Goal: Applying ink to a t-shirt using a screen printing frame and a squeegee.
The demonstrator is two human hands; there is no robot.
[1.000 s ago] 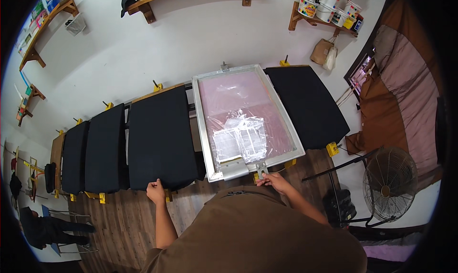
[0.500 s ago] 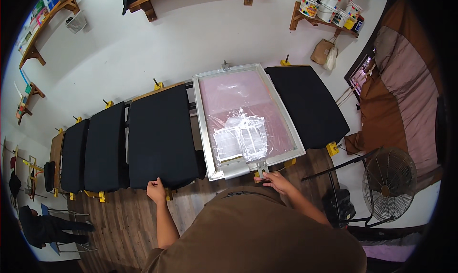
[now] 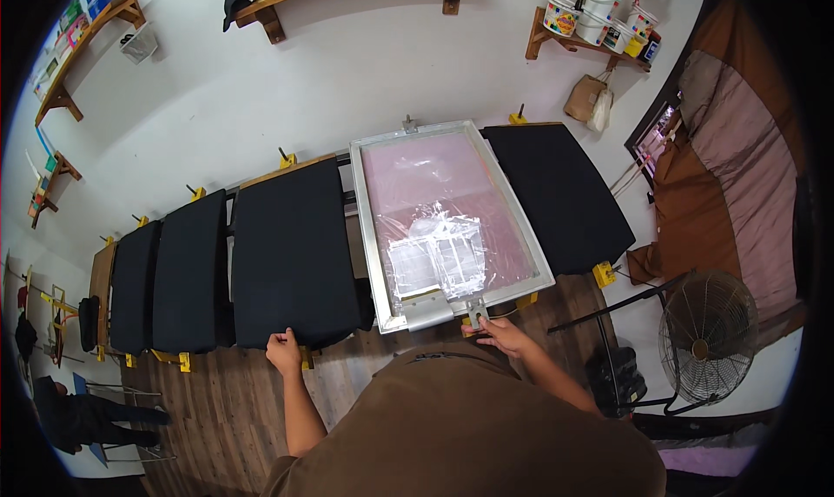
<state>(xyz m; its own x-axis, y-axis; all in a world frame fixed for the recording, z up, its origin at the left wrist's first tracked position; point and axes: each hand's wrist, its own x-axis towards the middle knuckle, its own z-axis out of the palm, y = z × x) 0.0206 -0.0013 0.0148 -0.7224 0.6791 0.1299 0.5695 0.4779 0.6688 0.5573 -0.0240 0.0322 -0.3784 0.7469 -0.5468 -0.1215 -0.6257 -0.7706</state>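
Note:
My left hand [image 3: 282,351] is closed at the near edge of a board covered in black cloth [image 3: 295,245], its fingertips pinching the cloth's edge. Just to the right lies a silkscreen frame [image 3: 512,184] with a metal rim and a pinkish mesh partly covered by shiny clear film. A metal bracket [image 3: 477,314] sticks out from the middle of the frame's near side. The fingers of my right hand [image 3: 504,337] are closed on this bracket. Under the frame, the board is mostly hidden.
More black-covered boards [image 3: 193,271] stand in a row to the left, and another [image 3: 563,197] to the right, with yellow clamps [image 3: 605,275] at their ends. A large fan [image 3: 708,332] is on the right. Shelves with paint buckets [image 3: 594,26] hang above. A person [image 3: 95,417] stands far left.

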